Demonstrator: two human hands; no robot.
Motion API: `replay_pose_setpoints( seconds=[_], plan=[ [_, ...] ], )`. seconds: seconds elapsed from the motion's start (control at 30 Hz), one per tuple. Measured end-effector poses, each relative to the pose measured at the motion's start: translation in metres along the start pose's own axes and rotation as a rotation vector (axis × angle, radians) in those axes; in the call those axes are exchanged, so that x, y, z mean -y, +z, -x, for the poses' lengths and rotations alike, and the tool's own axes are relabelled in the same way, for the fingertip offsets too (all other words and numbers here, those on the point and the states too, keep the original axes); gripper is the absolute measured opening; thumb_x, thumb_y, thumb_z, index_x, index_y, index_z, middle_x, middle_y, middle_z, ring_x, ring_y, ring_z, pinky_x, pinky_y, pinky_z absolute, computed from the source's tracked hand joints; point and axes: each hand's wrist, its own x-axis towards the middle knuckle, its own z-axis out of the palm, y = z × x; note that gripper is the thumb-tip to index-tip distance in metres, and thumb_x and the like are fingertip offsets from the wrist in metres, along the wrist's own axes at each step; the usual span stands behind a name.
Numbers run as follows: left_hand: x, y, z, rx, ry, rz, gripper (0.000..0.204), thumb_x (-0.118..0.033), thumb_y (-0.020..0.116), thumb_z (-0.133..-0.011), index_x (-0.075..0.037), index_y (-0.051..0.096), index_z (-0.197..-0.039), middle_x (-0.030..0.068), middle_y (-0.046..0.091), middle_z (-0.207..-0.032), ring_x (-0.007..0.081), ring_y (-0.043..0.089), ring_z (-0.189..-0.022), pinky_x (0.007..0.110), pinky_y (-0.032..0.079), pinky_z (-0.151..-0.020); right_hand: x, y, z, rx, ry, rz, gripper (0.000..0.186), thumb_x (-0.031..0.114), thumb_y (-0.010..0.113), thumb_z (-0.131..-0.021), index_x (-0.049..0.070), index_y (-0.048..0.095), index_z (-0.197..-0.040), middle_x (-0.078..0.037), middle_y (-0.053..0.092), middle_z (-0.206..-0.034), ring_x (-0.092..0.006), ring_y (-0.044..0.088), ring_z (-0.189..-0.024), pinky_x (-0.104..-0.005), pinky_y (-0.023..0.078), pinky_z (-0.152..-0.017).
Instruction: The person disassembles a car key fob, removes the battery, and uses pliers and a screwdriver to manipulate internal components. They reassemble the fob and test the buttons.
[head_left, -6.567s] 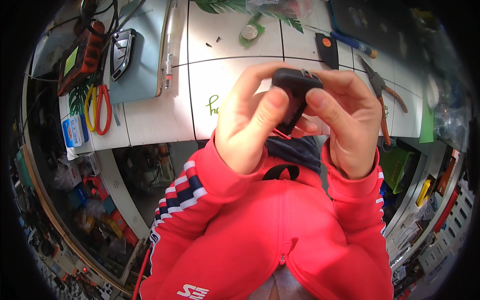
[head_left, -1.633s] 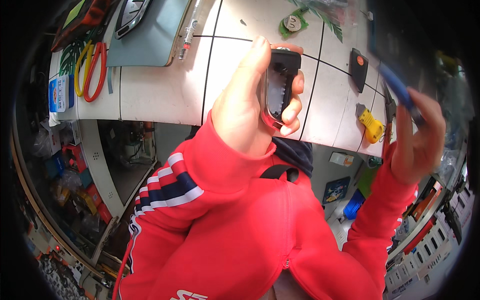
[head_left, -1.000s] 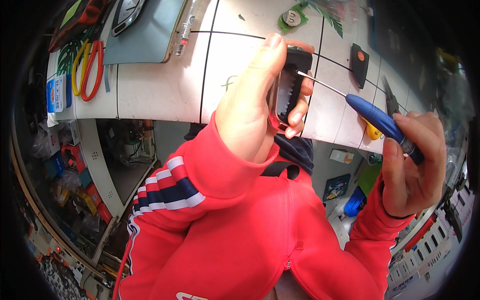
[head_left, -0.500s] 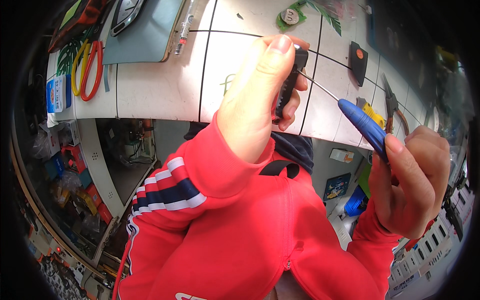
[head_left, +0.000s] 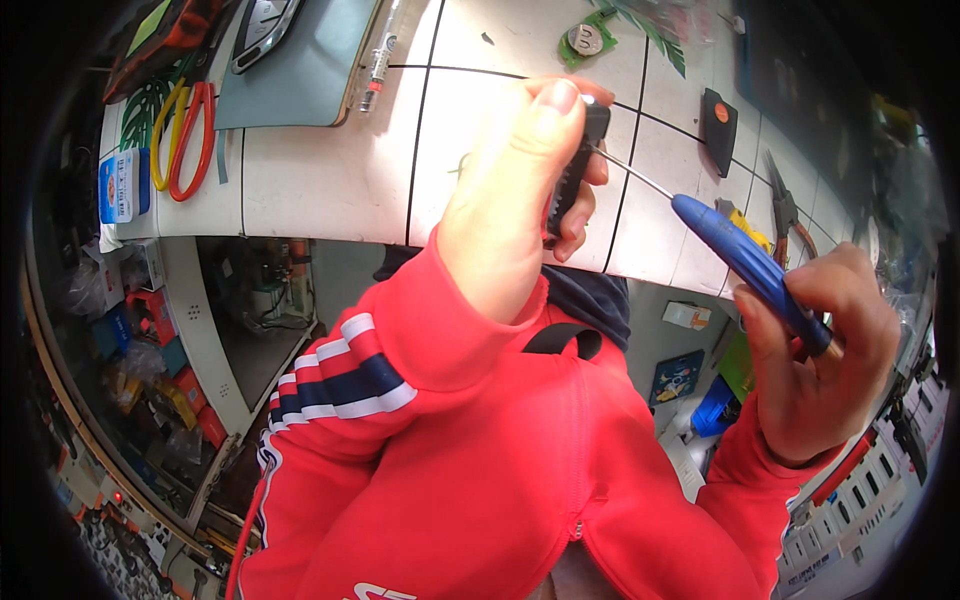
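Observation:
My left hand point(head_left: 530, 150) is closed around a small black plastic casing point(head_left: 572, 178), which looks like a key fob shell. The thumb lies along its upper side and the fingers wrap behind it; much of the casing is hidden by the hand. My right hand point(head_left: 825, 350) grips the rear of a blue-handled screwdriver point(head_left: 735, 247) between thumb and fingers. The thin metal shaft slants up to the left, and its tip touches the casing's right side. Beyond my hands lies a green circuit board with a round coin cell point(head_left: 585, 40).
A black fob cover with an orange dot point(head_left: 718, 130), a yellow tool point(head_left: 750, 225) and pliers point(head_left: 785, 205) lie at right. At left are red-and-yellow-handled scissors point(head_left: 190, 140), a grey-blue pad point(head_left: 290, 95) bearing a key fob point(head_left: 265, 35), and a pen-like tube point(head_left: 380, 65). White tiles point(head_left: 310, 180) cover the worktop.
My right fingers have shifted back along the screwdriver handle and spread a little, baring more of its rear end. The left hand still grips the casing, with the screwdriver tip against it.

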Motion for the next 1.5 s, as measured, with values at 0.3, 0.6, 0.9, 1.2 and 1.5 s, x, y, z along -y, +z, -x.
replay_pose_setpoints(
  seconds=[0.3,0.6,0.9,1.2,1.5],
  plan=[
    [-0.003,0.0,0.002,0.018,0.037,0.021,0.047,-0.043,0.032,-0.092,-0.002,0.042,-0.115,0.0078,0.045,-0.083,0.0111,0.042,-0.054,0.024,0.033,-0.047,0.004,-0.007,-0.005,0.041,0.086,0.091,0.031,0.003,0.071,-0.068,-0.002,0.053,-0.093,-0.012,0.054,-0.078,-0.0141,0.043,-0.06,-0.023,0.032,-0.051],
    [-0.001,-0.005,0.002,0.133,0.013,0.135,0.05,-0.045,0.031,-0.092,-0.003,0.041,-0.117,0.0076,0.045,-0.082,0.0121,0.041,-0.054,0.025,0.033,-0.047,0.01,-0.009,0.001,-0.015,0.076,0.183,0.033,0.018,0.069,-0.073,-0.004,0.054,-0.091,-0.013,0.056,-0.081,-0.0156,0.044,-0.058,-0.0246,0.034,-0.05],
    [-0.001,-0.005,0.005,0.117,0.02,0.118,0.049,-0.045,0.031,-0.092,-0.004,0.041,-0.118,0.0072,0.044,-0.081,0.0121,0.041,-0.055,0.025,0.033,-0.048,0.016,-0.013,-0.007,0.078,0.043,0.195,0.033,0.013,0.073,-0.068,-0.004,0.054,-0.089,-0.01,0.053,-0.073,-0.0143,0.042,-0.054,-0.0235,0.034,-0.048],
    [-0.002,-0.005,0.006,0.12,0.013,0.128,0.048,-0.044,0.031,-0.092,-0.004,0.041,-0.118,0.0076,0.044,-0.081,0.0125,0.041,-0.054,0.025,0.033,-0.048,0.021,-0.01,-0.009,0.03,0.104,0.117,0.038,0.012,0.076,-0.063,-0.001,0.053,-0.091,-0.01,0.053,-0.071,-0.0132,0.044,-0.056,-0.023,0.034,-0.049],
    [-0.002,-0.006,0.007,0.09,-0.003,0.194,0.048,-0.044,0.03,-0.092,-0.004,0.042,-0.118,0.0068,0.044,-0.081,0.0124,0.04,-0.054,0.026,0.033,-0.048,0.026,0.002,-0.015,-0.15,0.111,0.154,0.033,0.026,0.071,-0.069,-0.001,0.055,-0.079,-0.009,0.05,-0.06,-0.0179,0.045,-0.048,-0.0264,0.032,-0.044]
  ],
)
